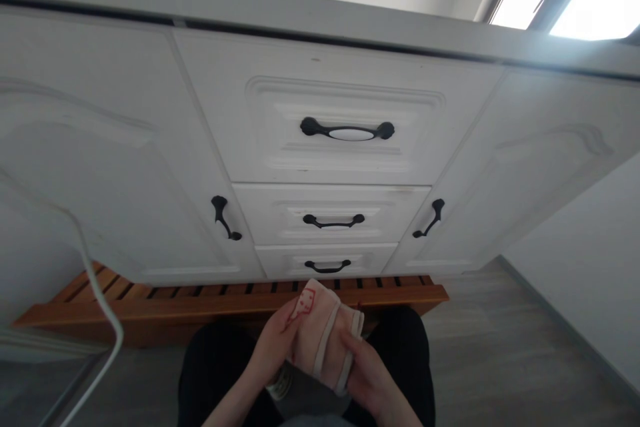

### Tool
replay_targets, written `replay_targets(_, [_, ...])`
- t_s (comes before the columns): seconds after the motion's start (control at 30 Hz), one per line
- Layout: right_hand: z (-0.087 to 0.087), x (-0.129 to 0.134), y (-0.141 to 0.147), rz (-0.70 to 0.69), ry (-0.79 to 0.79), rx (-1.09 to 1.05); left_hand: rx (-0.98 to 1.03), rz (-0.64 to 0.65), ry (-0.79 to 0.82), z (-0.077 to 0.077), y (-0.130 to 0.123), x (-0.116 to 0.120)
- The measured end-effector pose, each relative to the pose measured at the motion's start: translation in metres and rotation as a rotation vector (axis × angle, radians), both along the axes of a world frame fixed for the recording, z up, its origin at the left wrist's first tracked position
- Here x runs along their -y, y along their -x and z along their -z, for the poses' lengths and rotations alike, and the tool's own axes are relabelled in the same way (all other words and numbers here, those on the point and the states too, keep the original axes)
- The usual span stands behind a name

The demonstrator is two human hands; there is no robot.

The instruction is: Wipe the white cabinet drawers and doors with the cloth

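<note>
A folded pink cloth with white edging and a small red-outlined patch is held low, between my knees. My left hand grips its left side, with the thumb on top near the patch. On the right side, my right hand is closed on the cloth, thumb over a folded layer. The fingers beneath the cloth are hidden on both hands.
Ahead stands a white cabinet with a top drawer, two smaller drawers below, and side doors with dark handles. A slatted wooden bench runs along its base. A white cable hangs at the left.
</note>
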State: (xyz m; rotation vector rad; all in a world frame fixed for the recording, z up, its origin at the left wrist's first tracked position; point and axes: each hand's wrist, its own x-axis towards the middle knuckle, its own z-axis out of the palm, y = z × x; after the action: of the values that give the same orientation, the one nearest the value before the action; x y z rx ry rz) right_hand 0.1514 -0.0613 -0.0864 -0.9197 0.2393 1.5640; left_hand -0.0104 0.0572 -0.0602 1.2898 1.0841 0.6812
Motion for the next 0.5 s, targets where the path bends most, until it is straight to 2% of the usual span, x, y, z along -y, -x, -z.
replay_targets(0.13, [-0.015,-0.011,0.006,0.034,-0.019,0.025,-0.039,0.094,-0.041,-0.005,-0.012,0.022])
replay_targets(0.27, [-0.033,-0.013,0.018,0.061,-0.152,0.049,0.116,0.111,0.059,-0.016,-0.029,0.046])
replay_targets(0.37, [-0.032,-0.009,0.027,0.146,-0.157,0.142,0.255,0.089,0.15,-0.016,-0.038,0.053])
replay_targets(0.5, [-0.022,-0.007,0.028,0.203,-0.116,0.135,0.268,0.016,0.245,-0.011,-0.039,0.044])
